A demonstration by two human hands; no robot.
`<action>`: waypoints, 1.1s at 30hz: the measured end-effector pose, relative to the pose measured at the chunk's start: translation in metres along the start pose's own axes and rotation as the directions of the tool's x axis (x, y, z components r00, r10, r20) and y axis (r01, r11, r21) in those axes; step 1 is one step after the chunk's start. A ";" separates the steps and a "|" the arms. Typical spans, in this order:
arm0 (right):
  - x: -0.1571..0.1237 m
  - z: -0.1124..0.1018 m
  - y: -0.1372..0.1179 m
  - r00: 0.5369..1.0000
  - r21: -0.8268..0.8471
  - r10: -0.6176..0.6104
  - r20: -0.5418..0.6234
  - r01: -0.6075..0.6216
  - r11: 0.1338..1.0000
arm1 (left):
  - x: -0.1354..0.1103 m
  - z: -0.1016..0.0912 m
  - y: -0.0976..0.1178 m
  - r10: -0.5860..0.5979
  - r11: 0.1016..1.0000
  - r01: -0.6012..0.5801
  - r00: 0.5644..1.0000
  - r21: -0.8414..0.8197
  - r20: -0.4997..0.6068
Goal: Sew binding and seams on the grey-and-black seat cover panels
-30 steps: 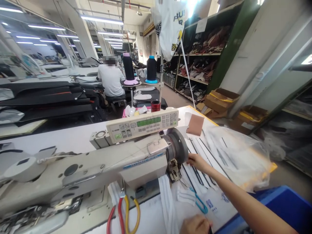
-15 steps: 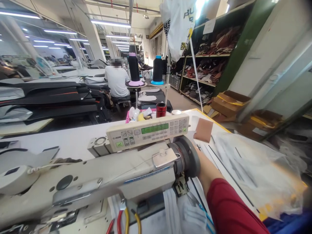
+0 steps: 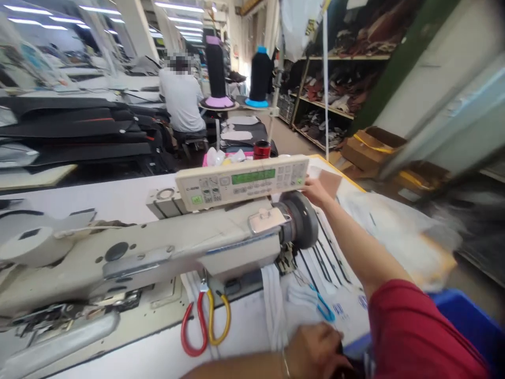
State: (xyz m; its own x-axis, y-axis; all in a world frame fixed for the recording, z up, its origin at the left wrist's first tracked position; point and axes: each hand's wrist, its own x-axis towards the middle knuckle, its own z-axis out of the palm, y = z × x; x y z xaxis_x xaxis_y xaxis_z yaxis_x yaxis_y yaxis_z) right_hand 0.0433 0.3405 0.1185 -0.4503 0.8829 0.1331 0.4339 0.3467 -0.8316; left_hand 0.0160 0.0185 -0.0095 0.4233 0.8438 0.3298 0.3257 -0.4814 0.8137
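Where open right hand (image 3: 316,192) touches cream push-button control panel (image 3: 244,181), curled left hand (image 3: 315,357) rests on white fabric strips (image 3: 272,310) below it, hold unclear.

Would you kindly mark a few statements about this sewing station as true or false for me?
1. The right hand is at the right end of the control panel. True.
2. The left hand holds the red and yellow scissors. False: they lie on the table, apart from that hand.
3. Two dark thread cones stand beyond the sewing machine. True.
4. The seated person faces the camera. False: their back is turned.
5. The panel's display is red. False: it is green.
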 end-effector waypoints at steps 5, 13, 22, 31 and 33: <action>-0.138 -0.008 0.006 0.975 -0.662 0.165 0.150 -0.025 0.749 | -0.008 -0.009 0.005 0.239 0.968 -0.217 0.952 0.128 -0.192; -0.295 0.057 0.004 0.943 -0.816 0.208 0.260 0.099 0.570 | -0.017 -0.017 0.018 0.242 0.970 -0.240 0.918 0.046 -0.315; -0.291 0.079 0.004 0.957 -0.856 0.196 0.212 0.085 0.509 | -0.014 -0.058 -0.009 -0.290 0.949 0.315 0.901 0.028 -0.323; -0.274 0.019 -0.003 0.972 -0.892 0.233 -0.011 -0.115 0.437 | -0.005 -0.073 0.048 -0.040 0.991 0.010 0.975 -0.135 -0.217; -0.263 0.014 0.008 0.979 -0.866 0.203 -0.019 -0.117 0.486 | 0.004 -0.075 0.064 -0.015 0.985 -0.018 0.982 -0.171 -0.190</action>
State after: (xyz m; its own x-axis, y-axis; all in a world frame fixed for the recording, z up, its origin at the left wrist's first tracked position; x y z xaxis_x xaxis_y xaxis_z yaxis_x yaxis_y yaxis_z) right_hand 0.1540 0.1064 0.0690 -0.3382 0.9406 -0.0281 0.9395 0.3392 0.0477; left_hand -0.0252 0.0088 0.0799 0.2497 0.8807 0.4026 0.1690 -0.4490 0.8774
